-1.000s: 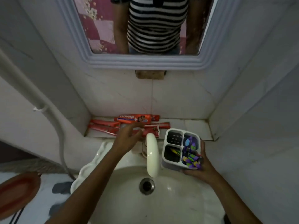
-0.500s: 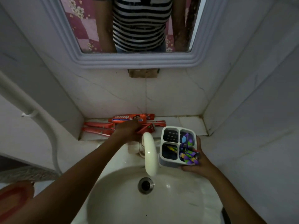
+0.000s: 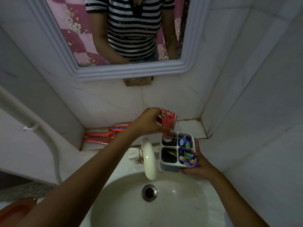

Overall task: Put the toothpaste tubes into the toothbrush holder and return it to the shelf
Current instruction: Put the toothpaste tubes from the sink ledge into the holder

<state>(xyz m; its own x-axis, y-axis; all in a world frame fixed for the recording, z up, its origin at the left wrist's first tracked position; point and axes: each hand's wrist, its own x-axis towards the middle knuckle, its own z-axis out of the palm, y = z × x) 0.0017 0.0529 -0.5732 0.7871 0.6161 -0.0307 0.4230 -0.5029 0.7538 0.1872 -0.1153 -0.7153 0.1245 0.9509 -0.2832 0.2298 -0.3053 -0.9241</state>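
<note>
My left hand [image 3: 148, 122] grips a red toothpaste tube [image 3: 168, 122], held upright with its cap end dipping into the far left compartment of the white four-part toothbrush holder [image 3: 168, 167]. My right hand [image 3: 199, 166] holds the holder from its right side, above the sink's right rim. Purple toothbrushes [image 3: 186, 155] fill the holder's right compartments. Red toothpaste tubes [image 3: 100, 136] and a boxed one [image 3: 120, 126] lie on the tiled shelf [image 3: 190, 127] behind the sink.
A white curved tap [image 3: 149, 158] stands just left of the holder. The sink basin [image 3: 180, 202] with its metal drain [image 3: 149, 192] lies below. A mirror [image 3: 127, 30] hangs above; tiled walls close in left and right. A white pipe [image 3: 37, 126] runs down the left.
My left hand picked a red tube off the shelf, lifted it rightward and set its cap end into the holder's far left compartment. The right hand kept the holder in place.
</note>
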